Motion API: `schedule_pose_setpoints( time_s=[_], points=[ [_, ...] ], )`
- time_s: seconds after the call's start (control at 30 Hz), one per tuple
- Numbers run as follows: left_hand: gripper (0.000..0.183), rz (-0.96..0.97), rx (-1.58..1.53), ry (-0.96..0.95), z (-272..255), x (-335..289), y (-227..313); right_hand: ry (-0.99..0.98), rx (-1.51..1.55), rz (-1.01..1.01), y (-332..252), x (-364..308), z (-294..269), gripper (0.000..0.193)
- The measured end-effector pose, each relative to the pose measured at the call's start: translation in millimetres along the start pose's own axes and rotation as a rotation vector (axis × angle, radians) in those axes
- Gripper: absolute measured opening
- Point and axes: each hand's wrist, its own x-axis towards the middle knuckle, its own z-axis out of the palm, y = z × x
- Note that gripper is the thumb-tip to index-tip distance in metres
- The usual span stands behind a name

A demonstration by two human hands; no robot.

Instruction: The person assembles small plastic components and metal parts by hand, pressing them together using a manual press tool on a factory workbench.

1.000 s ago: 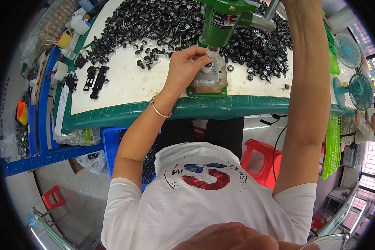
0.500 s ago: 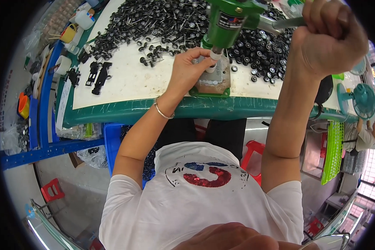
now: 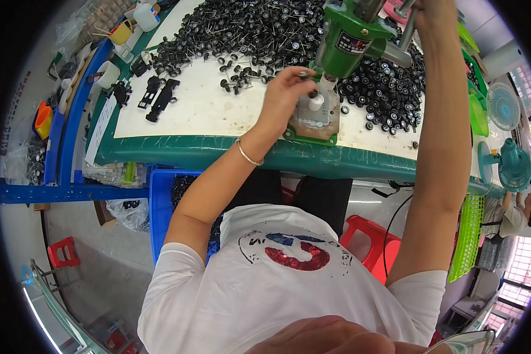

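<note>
A green hand-lever press [image 3: 342, 47] stands near the table's front edge. On its base plate sits a small white round holder [image 3: 315, 103]. My left hand [image 3: 284, 97] is closed beside that holder, below the ram. Between its thumb and fingers is a small wheel axle with dark wheels [image 3: 313, 93], partly hidden by the fingers. My right arm reaches up to the far right, where my right hand [image 3: 435, 20] is wrapped round the press lever [image 3: 407, 36]. The top of that hand is cut off by the picture's edge.
A large heap of black wheels on axles [image 3: 248, 35] covers the table's back. Loose black wheels [image 3: 383, 88] lie right of the press. Black toy-car chassis [image 3: 162, 100] lie at the left. Below the table are a blue bin [image 3: 159, 206] and a red stool [image 3: 374, 245].
My right hand has swung the lever up and away from me. The ram has risen off the white holder. My left hand has drawn the wheel axle clear of it.
</note>
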Motion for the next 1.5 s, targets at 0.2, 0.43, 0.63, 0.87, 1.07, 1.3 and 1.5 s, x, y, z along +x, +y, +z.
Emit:
schedule_pose_setpoints(
  time_s=[0.2, 0.43, 0.63, 0.87, 1.07, 1.3, 1.5],
  points=[
    [0.017, -0.178, -0.128, 0.207, -68.7, 15.3, 3.1, 0.276, -0.395, -0.36, 26.6, -33.9, -9.1, 0.025],
    [0.022, 0.078, 1.094, 0.081, -72.1, 20.4, -3.9, 0.352, -1.11, -0.032, 93.8, -81.4, -123.7, 0.018],
    [0.021, 0.045, 1.184, 0.05, -89.3, 35.4, -10.6, -0.17, -1.703, -0.117, 165.6, -141.8, -136.4, 0.024],
    [0.013, -0.158, 0.75, 0.075, -97.1, 26.8, 3.3, -0.138, -1.613, -0.204, 175.5, -146.2, -140.9, 0.017],
    [0.015, -0.118, 0.465, 0.214, -87.0, 15.1, 15.9, -0.049, -0.858, 0.078, 165.1, -132.3, -96.2, 0.03],
    [0.019, -0.141, 0.358, 0.154, -59.3, 4.0, 22.3, 0.009, -0.922, 0.009, 203.5, -124.0, -81.1, 0.033],
    [0.017, 0.096, 0.369, -0.015, -30.7, -4.8, 25.1, -0.013, -0.927, -0.022, 205.1, -133.8, -80.4, 0.03]
  ],
)
